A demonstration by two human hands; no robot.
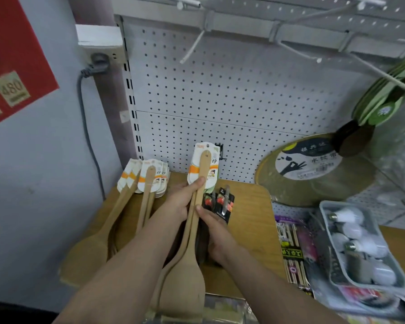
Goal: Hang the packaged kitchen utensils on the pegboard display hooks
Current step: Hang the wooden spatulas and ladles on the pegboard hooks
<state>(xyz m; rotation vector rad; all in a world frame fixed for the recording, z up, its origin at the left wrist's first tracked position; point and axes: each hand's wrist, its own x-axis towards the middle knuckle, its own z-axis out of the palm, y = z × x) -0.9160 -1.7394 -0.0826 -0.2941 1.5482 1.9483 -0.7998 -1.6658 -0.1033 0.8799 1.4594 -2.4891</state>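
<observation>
On the bench (248, 206), a spatula pile (136, 195) lies at nine o'clock, what seem packaged peelers (220, 202) at centre, the bulb tray (360, 244) at three; the pegboard (232, 90) stands behind.

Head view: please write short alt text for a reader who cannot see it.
Both hands, left hand and right hand, grip a bundle of wooden spatulas with card labels above a wooden shelf. More spatulas lie to the left, before a white pegboard with bare hooks.
</observation>
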